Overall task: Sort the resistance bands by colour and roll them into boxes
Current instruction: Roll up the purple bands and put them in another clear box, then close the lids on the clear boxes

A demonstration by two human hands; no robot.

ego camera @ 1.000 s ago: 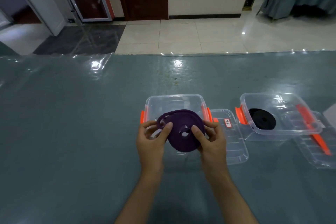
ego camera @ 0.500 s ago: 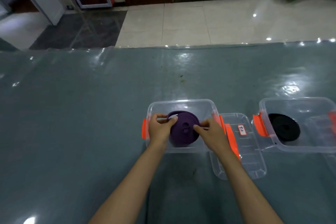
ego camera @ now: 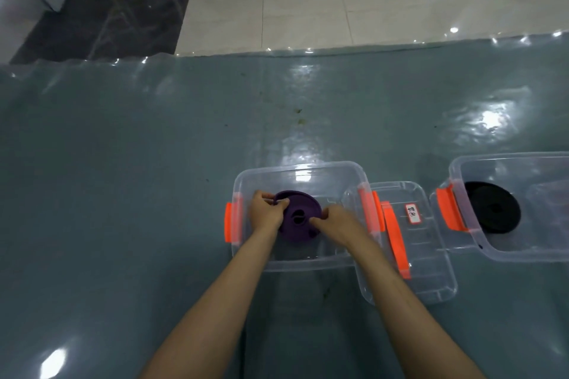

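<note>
Purple resistance band (ego camera: 300, 220): rolled into a flat coil, sitting inside the clear box (ego camera: 295, 171) at centre of the tabletop (ego camera: 123, 178). Both hands are in the box and on the coil.

Left hand (ego camera: 265, 212): on the coil's left side, fingers curled, pinching a loose outer turn of the band at the top-left edge. Right hand (ego camera: 334, 221): on the coil's right side, fingers curled against the roll's edge, gripping it. Hands are apart, one each side of the coil, both forearms reaching in over the near wall of the box. Can't tell whether the coil is fully down on the box floor or held just above it.

The box has orange latches; the left latch (ego camera: 229, 221) is clear to see, the right one (ego camera: 368, 209) sits against the neighbouring lid.

Lid (ego camera: 431, 274): clear, lying flat on the tabletop just right of the box, touching or overlapping its right rim. It carries an orange handle strip (ego camera: 397, 240) and a small red-bordered white label (ego camera: 412, 213); writing on it is too small to read.

Second clear box (ego camera: 508, 160): further right, partly cut off by the frame edge, orange latch (ego camera: 449, 209) on its left side, just beside the lid. Black resistance band (ego camera: 492, 208) lies coiled flat inside it.

Tabletop is grey-green under a glossy transparent sheet with light glare. Beyond its far edge: tiled floor (ego camera: 338, 3), pale tiles on the right, darker on the left.
</note>
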